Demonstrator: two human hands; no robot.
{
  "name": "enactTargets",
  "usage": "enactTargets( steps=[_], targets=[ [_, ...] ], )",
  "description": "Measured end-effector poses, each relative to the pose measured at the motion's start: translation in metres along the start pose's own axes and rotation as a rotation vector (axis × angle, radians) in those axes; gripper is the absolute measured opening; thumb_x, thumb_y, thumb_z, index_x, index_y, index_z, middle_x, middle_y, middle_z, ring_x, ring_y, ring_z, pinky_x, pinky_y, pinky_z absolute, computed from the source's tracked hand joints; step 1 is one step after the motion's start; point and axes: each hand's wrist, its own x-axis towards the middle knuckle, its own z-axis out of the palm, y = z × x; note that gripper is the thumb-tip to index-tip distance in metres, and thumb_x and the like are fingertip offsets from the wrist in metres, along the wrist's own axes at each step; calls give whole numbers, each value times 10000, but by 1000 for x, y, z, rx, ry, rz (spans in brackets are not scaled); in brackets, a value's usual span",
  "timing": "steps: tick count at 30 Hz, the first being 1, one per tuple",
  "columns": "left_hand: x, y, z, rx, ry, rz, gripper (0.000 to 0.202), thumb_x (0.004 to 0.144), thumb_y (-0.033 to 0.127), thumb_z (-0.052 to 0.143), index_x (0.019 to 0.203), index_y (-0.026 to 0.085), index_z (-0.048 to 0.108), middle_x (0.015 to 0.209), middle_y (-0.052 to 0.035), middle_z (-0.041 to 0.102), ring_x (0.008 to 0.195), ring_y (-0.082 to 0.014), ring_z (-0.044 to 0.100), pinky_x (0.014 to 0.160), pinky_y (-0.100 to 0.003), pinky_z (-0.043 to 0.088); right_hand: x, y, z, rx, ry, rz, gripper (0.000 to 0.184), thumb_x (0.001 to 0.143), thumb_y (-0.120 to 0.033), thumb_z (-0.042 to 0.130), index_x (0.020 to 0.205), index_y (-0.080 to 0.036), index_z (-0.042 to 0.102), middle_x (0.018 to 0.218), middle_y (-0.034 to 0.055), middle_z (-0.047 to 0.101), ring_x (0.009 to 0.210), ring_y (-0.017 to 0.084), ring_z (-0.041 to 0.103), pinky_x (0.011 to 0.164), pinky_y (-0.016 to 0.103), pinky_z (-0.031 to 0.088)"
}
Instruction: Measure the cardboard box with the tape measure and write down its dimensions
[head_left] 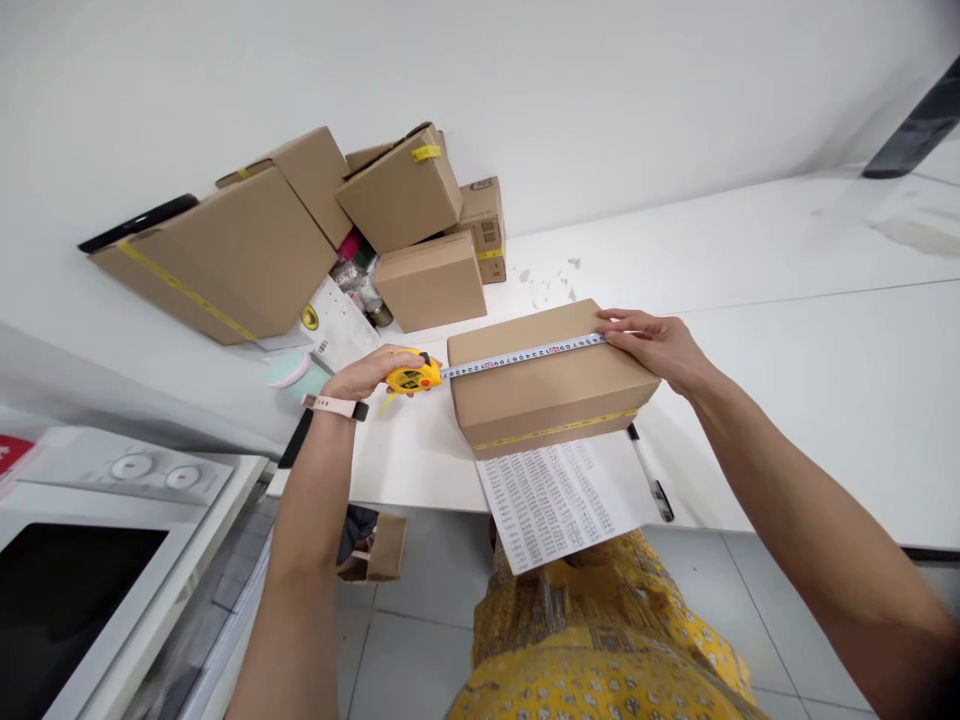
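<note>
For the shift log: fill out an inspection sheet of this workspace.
Surface: white table.
Job's things: cardboard box lying flat; yellow tape measure stretched across its top.
Clutter: printed sheet under the box, overhanging the edge; pen beside it; stacked boxes by the wall.
Hands: left hand grips the tape measure; right hand holds the tape's end at the box's edge.
Cables: nothing seen.
Surroundings: white wall, tiled floor.
</note>
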Motion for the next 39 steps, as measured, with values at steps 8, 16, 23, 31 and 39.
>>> enactTargets(
  steps=[8,16,23,31,39],
  targets=[
    [-5,-17,-7,-36,-20,-11,422,744,506,686,975,168,787,1002,-132,776,851,-265,713,630,-271,537,2,5,3,79,-1,21,185,740,-385,789,876,-263,761,1395,31,658,1063,275,652,935,470,535],
    [-7,-15,-8,-30,-50,-28,453,763,520,691,1018,157,784,997,-141,770,858,-268,711,620,-274,553,3,9,4,128,22,47,104,798,-326,712,834,-266,789,1403,11,655,1283,311,580,1099,486,454],
    [-5,-22,-12,-38,-55,-31,434,785,484,687,1048,153,787,1045,-143,772,884,-267,707,638,-275,561,-1,6,7,240,44,99,133,777,-291,698,860,-268,799,1411,-5,656,1361,308,534,1131,446,436],
    [-6,-23,-10,-36,-60,-8,441,801,487,679,1050,139,784,1003,-144,776,835,-260,701,616,-269,547,-2,0,10,255,71,155,142,764,-279,689,875,-270,776,1412,-12,653,1290,296,587,1053,437,501],
    [-9,-26,-11,-54,-71,6,416,817,468,669,1055,146,782,1027,-134,772,871,-263,703,628,-268,551,-2,0,9,251,70,142,119,752,-260,693,843,-253,770,1414,9,652,1300,293,578,1036,424,509]
  ],
)
